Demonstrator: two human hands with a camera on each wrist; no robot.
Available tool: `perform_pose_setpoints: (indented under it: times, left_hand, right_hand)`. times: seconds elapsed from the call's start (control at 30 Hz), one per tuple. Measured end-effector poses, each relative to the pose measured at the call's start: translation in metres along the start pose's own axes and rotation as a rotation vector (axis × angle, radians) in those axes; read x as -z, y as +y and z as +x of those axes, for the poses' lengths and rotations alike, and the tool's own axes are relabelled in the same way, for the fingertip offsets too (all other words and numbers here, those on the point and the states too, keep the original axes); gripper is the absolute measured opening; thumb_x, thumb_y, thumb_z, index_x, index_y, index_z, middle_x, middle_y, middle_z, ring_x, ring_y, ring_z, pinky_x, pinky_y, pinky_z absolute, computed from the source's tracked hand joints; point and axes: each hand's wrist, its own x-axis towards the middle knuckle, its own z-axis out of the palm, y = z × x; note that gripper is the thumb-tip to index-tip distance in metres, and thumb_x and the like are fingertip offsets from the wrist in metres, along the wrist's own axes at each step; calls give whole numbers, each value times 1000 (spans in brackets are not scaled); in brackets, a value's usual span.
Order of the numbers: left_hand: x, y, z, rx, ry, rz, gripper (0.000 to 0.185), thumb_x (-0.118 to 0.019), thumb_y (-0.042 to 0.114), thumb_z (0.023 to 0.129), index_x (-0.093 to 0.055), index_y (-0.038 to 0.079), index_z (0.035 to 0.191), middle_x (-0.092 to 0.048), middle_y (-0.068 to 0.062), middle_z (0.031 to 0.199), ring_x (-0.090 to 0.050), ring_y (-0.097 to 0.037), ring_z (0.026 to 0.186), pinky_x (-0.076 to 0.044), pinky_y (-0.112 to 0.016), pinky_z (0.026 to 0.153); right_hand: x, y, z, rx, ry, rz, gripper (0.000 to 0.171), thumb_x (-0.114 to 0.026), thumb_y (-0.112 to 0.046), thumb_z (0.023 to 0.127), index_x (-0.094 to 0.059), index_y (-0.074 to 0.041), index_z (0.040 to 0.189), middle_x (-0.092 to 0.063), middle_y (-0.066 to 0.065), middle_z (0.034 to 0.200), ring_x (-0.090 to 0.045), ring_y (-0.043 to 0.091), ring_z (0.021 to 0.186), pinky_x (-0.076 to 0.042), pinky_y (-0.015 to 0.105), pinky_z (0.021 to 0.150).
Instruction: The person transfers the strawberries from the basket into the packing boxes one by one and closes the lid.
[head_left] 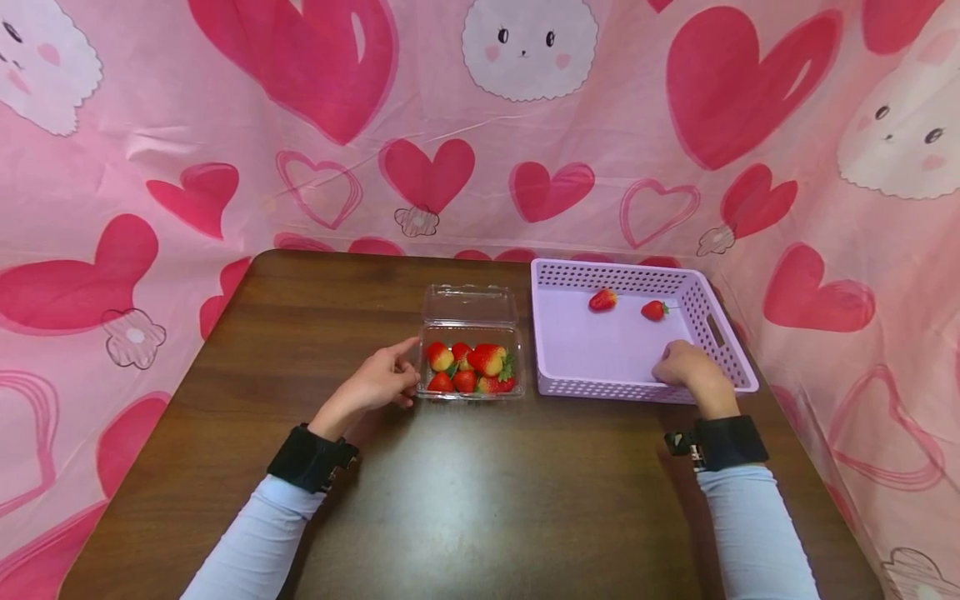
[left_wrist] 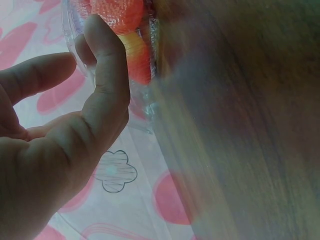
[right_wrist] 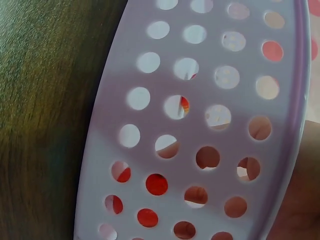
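Two hands rest on a dark wooden tabletop (head_left: 465, 492) filling the lower frame. Right of centre sits a lilac perforated basket (head_left: 558, 271) holding two strawberries (head_left: 603, 299); the right hand (head_left: 686, 367) grips its near rim. At centre, an open clear clamshell (head_left: 471, 308) holds strawberries; the left hand (head_left: 378, 379), fingers relaxed, touches its left edge.

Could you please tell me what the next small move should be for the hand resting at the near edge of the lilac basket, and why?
Probably lift the right hand out of the lilac perforated plastic basket and across to the open clear plastic clamshell box, where red strawberries remain. The left hand steadies that box; two loose strawberries lie in the basket.
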Motion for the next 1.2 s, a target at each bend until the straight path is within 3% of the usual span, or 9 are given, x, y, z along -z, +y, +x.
perform_pose_setpoints:
  times: [0.27,0.83,1.2]
  left_hand:
    - [0,0,-1,10,3,0,70,-57,0,103,-26,1,166,-59,-17,92,-62,-26,72,-63,-37,71]
    - [-1,1,-2,5,6,-5,69,-57,-1,103,-26,1,165,-58,-17,91,-61,-25,72,-63,-38,72]
    - [-1,-2,-1,0,11,-15,71,-58,-1,103,-26,3,166,-59,-17,95,-61,-26,73,-63,-40,72]
  right_hand:
    - [-1,-8,-1,36,85,21,30,-67,-19,89,-60,7,105,-62,22,92,-56,42,91,-46,58,81]
    - [-5,-28,0,127,208,75,35,-68,-24,91,-62,3,112,-66,25,104,-57,40,91,-50,50,77]
    - [-11,-47,3,188,258,90,29,-67,-22,90,-62,1,107,-67,24,103,-58,49,103,-39,74,92]
